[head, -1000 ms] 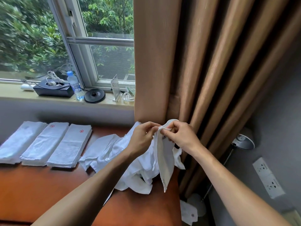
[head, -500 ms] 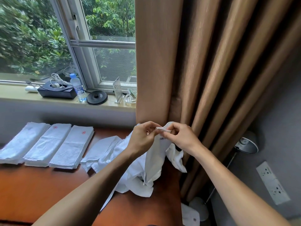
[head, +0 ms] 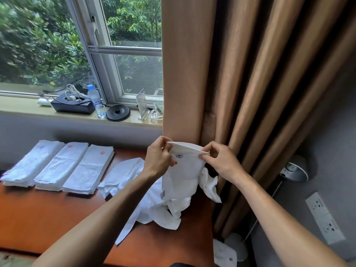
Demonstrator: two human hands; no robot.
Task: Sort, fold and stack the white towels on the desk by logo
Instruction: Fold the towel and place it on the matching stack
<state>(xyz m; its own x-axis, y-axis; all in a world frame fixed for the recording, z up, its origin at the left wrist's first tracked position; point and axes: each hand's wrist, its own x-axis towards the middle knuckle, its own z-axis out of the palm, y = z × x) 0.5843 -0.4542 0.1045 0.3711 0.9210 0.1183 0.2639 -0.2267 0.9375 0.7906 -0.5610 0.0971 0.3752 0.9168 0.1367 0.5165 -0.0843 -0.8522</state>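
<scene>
I hold a white towel (head: 183,174) with a small blue logo up over the wooden desk (head: 38,218). My left hand (head: 159,158) pinches its top left corner and my right hand (head: 221,160) pinches the top right edge, so the cloth hangs between them. Below it lies a loose heap of white towels (head: 154,207) at the desk's right end. Three folded stacks lie side by side at the far left: a plain-topped stack (head: 32,162), a red-logo stack (head: 61,166) and another red-logo stack (head: 88,170).
A brown curtain (head: 231,74) hangs right behind the heap. The window sill holds a black box (head: 73,106), a water bottle (head: 96,101) and a black disc (head: 118,112). A white towel (head: 224,255) lies on the floor beside a lamp base (head: 237,245); wall sockets (head: 325,218) are at right.
My hands have drawn apart, spreading the towel's top edge so the blue logo faces me. The towel hung folded and narrow between them before.
</scene>
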